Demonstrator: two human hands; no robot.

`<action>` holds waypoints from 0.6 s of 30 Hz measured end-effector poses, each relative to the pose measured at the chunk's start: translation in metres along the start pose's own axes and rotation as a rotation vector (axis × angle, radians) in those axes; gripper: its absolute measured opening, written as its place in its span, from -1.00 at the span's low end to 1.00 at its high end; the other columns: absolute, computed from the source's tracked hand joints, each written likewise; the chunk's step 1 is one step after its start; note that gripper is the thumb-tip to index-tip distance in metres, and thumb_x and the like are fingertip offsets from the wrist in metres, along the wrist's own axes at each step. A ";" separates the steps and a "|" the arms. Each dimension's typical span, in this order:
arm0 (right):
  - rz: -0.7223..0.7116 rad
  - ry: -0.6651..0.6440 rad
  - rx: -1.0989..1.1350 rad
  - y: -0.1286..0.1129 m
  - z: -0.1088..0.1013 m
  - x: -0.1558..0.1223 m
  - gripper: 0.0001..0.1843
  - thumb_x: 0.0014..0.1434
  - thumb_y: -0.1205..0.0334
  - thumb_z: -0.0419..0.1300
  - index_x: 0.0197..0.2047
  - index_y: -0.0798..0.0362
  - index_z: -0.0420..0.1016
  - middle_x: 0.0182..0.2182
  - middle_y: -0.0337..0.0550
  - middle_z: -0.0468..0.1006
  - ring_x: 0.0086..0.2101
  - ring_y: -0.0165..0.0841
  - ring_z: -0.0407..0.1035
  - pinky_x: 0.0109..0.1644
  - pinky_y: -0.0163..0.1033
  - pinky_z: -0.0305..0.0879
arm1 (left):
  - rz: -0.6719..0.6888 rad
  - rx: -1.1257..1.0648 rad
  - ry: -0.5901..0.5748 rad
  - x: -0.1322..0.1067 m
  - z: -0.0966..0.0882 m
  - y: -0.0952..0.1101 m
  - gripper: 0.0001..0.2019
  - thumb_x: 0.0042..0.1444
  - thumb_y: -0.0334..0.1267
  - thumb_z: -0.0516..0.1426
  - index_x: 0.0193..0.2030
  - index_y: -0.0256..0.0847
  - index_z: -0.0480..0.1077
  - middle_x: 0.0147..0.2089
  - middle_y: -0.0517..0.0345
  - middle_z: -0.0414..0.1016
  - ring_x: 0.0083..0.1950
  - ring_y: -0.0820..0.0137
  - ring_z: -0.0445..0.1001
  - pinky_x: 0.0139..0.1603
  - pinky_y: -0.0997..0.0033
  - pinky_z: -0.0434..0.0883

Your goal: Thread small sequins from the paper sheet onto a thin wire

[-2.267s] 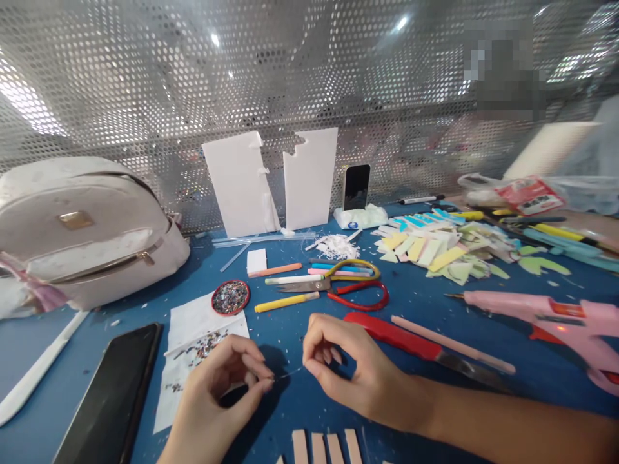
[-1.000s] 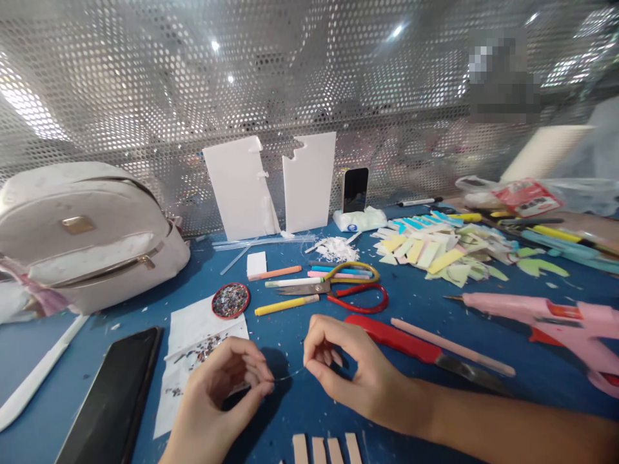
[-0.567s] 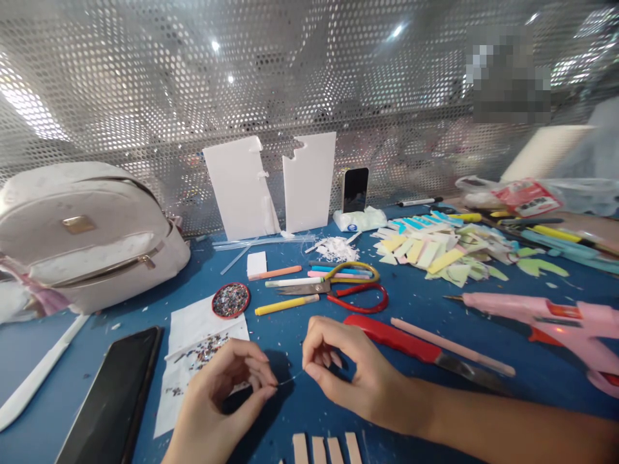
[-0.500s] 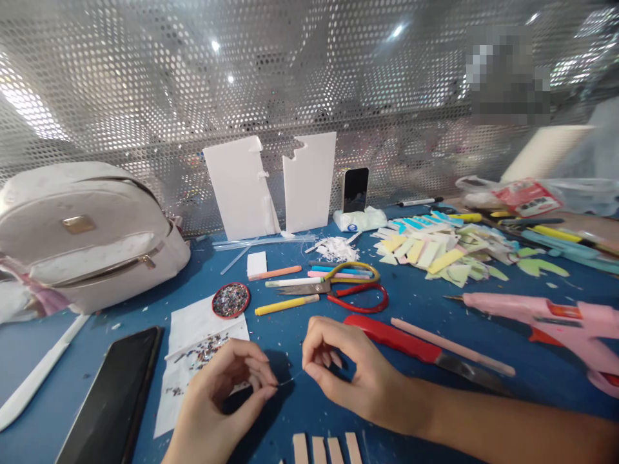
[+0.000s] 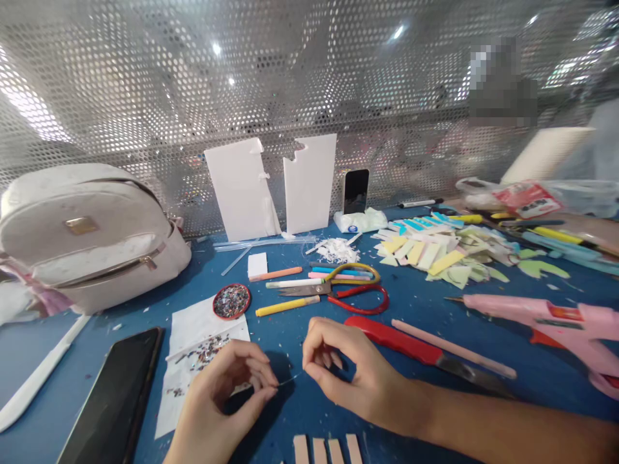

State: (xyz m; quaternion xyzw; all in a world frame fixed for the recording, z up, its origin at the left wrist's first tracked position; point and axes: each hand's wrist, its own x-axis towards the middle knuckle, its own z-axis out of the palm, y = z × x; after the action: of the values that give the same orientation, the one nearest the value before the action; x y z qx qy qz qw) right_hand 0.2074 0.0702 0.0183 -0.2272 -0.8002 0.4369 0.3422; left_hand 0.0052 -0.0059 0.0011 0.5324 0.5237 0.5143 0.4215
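Note:
Thumb and fingertips of my left hand point(image 5: 225, 396) are pinched on one end of a thin, pale, needle-like strand point(image 5: 289, 380). Its other end reaches the pinched fingertips of my right hand point(image 5: 355, 374); whether it is a needle, a thread or both is too fine to tell. Beside my left hand, a white paper sheet point(image 5: 167, 403) bears scattered tiny multicoloured beads or sequins point(image 5: 206, 353). More of them fill a small red-rimmed round dish point(image 5: 232, 301) at the sheet's top edge. Several short beige strips point(image 5: 319, 450) lie below my hands.
Scissors point(image 5: 355, 301) and several markers point(image 5: 287, 306) lie beyond my hands. A red-handled knife point(image 5: 394, 338) and a pink glue gun point(image 5: 536, 316) are at right. At left are a phone point(image 5: 113, 393) and backpack point(image 5: 87, 238). Paper scraps point(image 5: 445, 251) are heaped behind.
My hands keep almost the same pose, with the strand still between them. The whole view has shifted very slightly.

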 end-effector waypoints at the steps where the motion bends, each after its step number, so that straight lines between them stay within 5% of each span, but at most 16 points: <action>1: 0.002 -0.002 0.000 0.000 0.000 0.000 -0.92 0.19 0.39 0.09 -0.34 0.07 0.35 -0.43 -0.26 0.34 -0.43 -0.45 0.21 -0.37 -0.31 0.15 | 0.000 -0.002 0.002 0.000 0.000 0.000 -0.87 0.08 -0.39 0.21 -0.24 -0.11 0.39 -0.37 0.26 0.52 -0.33 0.44 0.50 -0.28 0.49 0.47; 18: -0.057 -0.007 -0.076 0.004 0.002 -0.001 -0.90 0.20 0.43 0.11 -0.32 0.06 0.36 -0.40 -0.27 0.34 -0.40 -0.46 0.24 -0.31 -0.32 0.18 | 0.017 0.006 0.004 -0.002 0.002 0.001 -0.86 0.07 -0.39 0.21 -0.22 -0.11 0.43 -0.38 0.24 0.58 -0.35 0.44 0.56 -0.27 0.49 0.54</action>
State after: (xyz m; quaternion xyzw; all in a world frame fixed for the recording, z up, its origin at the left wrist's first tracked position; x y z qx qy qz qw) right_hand 0.2066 0.0707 0.0142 -0.2154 -0.8236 0.3971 0.3428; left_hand 0.0078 -0.0074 0.0021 0.5368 0.5216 0.5175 0.4146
